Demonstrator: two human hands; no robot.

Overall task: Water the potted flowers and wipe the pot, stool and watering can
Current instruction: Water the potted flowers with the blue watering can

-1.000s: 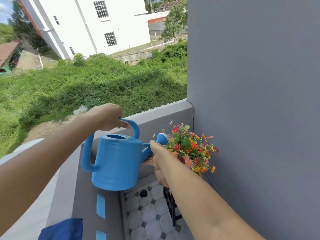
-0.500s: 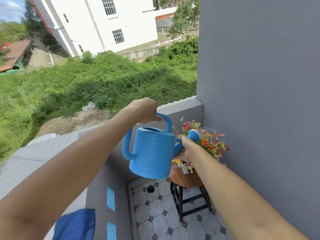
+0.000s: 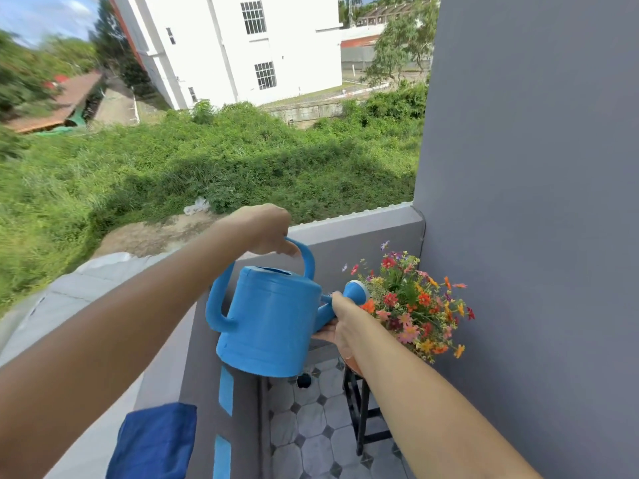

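Head view, on the balcony corner: both arms are out over the parapet [image 3: 363, 223], and the can [image 3: 273, 319] hangs in the air between them, above the tiled floor [image 3: 311, 423].
Can: blue plastic, carried high and level with the blooms, rose end [image 3: 358, 292] pushed right up to the flowers [image 3: 415, 302]; it looks placed so that water would land on the plant rather than the wall.
Tilt: only a slight lean toward the spout, so I judge the pour is at an early or gentle stage; no stream can be made out.
Left hand [image 3: 264, 231]: closed round the top handle, fingers curled under the arch, taking the weight from above.
Right hand [image 3: 340, 321]: wrapped on the spout just behind the rose end, thumb on top, fingers beneath; it seems there to steer and steady the aim.
Flowers: a mixed red, orange and pink bunch in the corner, close against the grey wall [image 3: 536, 202].
Pot: hidden behind the right wrist and the blooms, cannot tell its state.
Stool [image 3: 361, 413]: dark legs show under the forearm, standing on the tiles below the flowers.
Cloth [image 3: 155, 440]: dark blue, draped on the parapet near the left elbow, untouched; likely kept handy for the wiping, which is not yet begun.
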